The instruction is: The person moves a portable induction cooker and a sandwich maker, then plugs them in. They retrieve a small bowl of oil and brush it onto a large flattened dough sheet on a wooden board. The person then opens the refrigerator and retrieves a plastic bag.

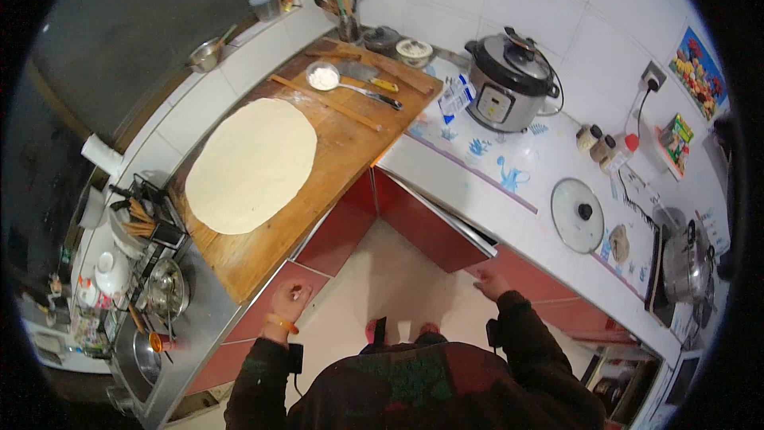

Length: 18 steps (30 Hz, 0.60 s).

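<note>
My left hand [290,300], with an orange bangle at the wrist, hovers before the red cabinet fronts, near the board's front corner. Its fingers curl loosely, and whether anything small is in them is unclear. My right hand [492,284] is by the outer end of a red cabinet door [424,221] that stands ajar. The fingers look slightly apart with nothing visible in them; contact with the door cannot be made out. Ahead on the left, a wide rolled-out sheet of dough [253,167] lies flat on a wooden board [340,161].
On the board's far part lie a thin rolling pin [325,103], a ladle of flour [323,77] and a yellow-handled scraper [383,84]. An electric pressure cooker [507,83], a glass lid [577,215] and a steel pot [686,263] occupy the right counter. The sink [145,358] is at left.
</note>
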Available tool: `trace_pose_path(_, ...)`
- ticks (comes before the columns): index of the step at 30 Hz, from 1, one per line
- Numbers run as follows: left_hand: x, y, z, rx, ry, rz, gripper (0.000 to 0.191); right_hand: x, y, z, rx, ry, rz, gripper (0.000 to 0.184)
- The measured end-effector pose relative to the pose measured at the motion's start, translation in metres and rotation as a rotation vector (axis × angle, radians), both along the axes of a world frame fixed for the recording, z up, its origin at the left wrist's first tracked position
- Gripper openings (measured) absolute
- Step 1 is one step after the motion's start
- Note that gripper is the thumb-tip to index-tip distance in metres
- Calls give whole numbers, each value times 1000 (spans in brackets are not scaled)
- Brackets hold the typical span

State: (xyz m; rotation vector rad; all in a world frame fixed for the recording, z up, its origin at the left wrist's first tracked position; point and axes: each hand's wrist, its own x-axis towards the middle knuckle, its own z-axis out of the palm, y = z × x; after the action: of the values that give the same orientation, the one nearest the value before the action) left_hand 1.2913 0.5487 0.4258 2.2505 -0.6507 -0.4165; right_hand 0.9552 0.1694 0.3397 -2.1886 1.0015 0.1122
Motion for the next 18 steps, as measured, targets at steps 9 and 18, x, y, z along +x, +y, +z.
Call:
trace_pose_path(9,14,-109,-43,177,389,-271,33,46,-33,-49,-298,-41,-323,45)
trace_pose_path(18,11,-131,-144,91,713,210,37,42,-23,-37,-192,-169,-359,35)
